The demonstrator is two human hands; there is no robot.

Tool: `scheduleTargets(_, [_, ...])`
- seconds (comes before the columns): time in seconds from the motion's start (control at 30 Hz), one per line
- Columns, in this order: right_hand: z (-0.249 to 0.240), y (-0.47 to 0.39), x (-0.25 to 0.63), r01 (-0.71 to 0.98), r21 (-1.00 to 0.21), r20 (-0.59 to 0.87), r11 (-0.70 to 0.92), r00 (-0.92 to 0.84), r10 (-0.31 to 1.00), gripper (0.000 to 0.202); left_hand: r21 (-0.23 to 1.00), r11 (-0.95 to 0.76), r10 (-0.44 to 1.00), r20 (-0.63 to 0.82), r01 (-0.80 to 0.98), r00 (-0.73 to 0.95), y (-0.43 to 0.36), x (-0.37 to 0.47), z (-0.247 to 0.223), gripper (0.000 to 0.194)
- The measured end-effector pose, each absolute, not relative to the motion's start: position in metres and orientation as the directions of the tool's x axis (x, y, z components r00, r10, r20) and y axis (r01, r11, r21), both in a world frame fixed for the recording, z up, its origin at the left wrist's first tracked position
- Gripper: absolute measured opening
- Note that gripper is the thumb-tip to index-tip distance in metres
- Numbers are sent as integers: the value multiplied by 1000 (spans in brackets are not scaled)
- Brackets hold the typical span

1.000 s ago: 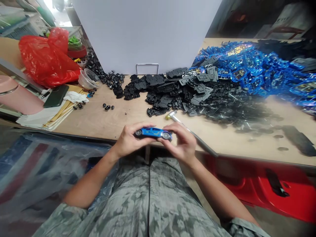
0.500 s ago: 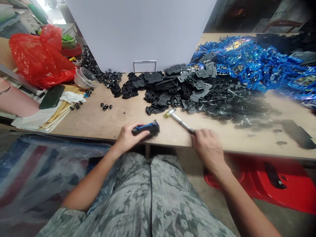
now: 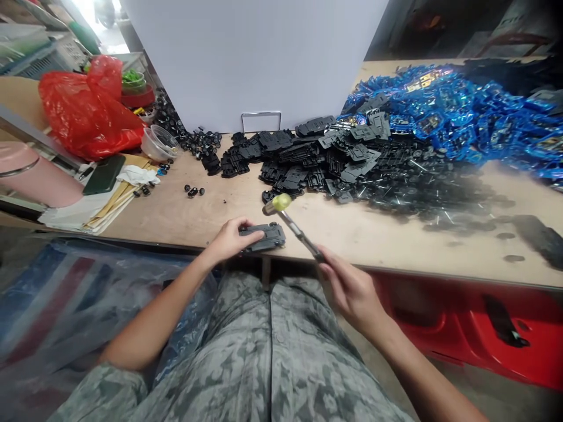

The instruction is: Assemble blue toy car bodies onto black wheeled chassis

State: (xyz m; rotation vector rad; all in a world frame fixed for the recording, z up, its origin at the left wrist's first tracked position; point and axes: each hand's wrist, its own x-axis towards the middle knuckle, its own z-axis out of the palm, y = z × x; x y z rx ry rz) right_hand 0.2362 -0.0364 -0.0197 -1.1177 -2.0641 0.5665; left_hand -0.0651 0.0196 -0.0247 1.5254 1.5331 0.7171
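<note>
At the table's front edge, my left hand [image 3: 233, 239] is closed around a toy car [image 3: 269, 236], its thumb lying across the black underside, which faces up. My right hand [image 3: 347, 280] grips the handle of a small hammer [image 3: 300, 234] with a metal shaft. The hammer's head, yellowish at one end and brownish at the other, is raised just above and beyond the car, apart from it. Behind the car lies a heap of black toy car bases [image 3: 303, 155].
Wheels on metal axles [image 3: 422, 187] spread to the right of the heap. Blue car shells [image 3: 466, 117] pile up at the back right. On the left are a red plastic bag [image 3: 92, 117], a clear tub [image 3: 159, 143], a phone [image 3: 104, 174] and a pink cup [image 3: 37, 176].
The toy car has been turned from its blue side to its black underside in my left hand. My right hand has lifted the hammer off the table and brought it left, towards the car.
</note>
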Motion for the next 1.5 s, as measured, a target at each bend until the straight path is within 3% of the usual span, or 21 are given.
scheduleTargets(0.33, [-28, -44, 241, 576, -602, 405, 553, -376, 833, 40, 867, 125, 983, -175, 482, 60, 16, -65, -26, 41])
scheduleTargets(0.43, [-27, -38, 261, 739, -437, 439, 513, -323, 839, 43, 918, 156, 978, -195, 366, 73, 14, -64, -19, 43])
scheduleTargets(0.53, [-25, -19, 282, 934, -160, 398, 320, -235, 887, 43, 968, 128, 984, -151, 214, 92, 10, -59, -13, 46])
scheduleTargets(0.6, [-23, -4, 287, 953, -91, 392, 289, -232, 890, 40, 982, 72, 991, -90, 175, 100, 7, -52, -9, 45])
scheduleTargets(0.67, [-19, 7, 281, 888, -229, 449, 398, -266, 853, 39, 983, -20, 993, -2, 182, 119, 4, -44, -4, 42])
scheduleTargets(0.73, [-14, 13, 262, 696, -489, 478, 526, -290, 829, 46, 970, -133, 981, 100, 204, 166, 3, -34, 2, 40])
scheduleTargets(0.8, [-12, 13, 238, 451, -725, 403, 520, -335, 852, 53, 958, -222, 967, 192, 182, 169, 3, -23, 9, 40])
scheduleTargets(0.87, [-13, 11, 214, 344, -808, 423, 478, -225, 878, 43, 968, -242, 969, 237, 62, 71, 5, -13, 14, 49])
scheduleTargets(0.9, [-15, 9, 205, 341, -787, 495, 514, -148, 856, 37, 976, -215, 976, 216, -47, 18, 6, -8, 15, 55])
scheduleTargets(0.97, [-21, 7, 192, 390, -628, 690, 673, -120, 714, 30, 946, -92, 996, 90, -312, -19, 9, 2, 16, 64])
scheduleTargets(1.07, [-25, 5, 183, 419, -305, 830, 855, -323, 454, 39, 826, 101, 994, -110, -554, 18, 13, 10, 16, 61])
scheduleTargets(1.2, [-16, -2, 178, 438, -101, 801, 894, -497, 334, 39, 756, 119, 979, -199, -643, -52, 21, 10, 17, 47])
scheduleTargets(1.3, [-9, -9, 172, 365, 39, 768, 930, -607, 205, 33, 715, 105, 980, -191, -692, -49, 27, 8, 18, 50])
scheduleTargets(1.5, [-13, 6, 159, 319, 111, 809, 941, -579, 101, 32, 647, 109, 978, -206, -755, -35, 14, 12, 9, 65])
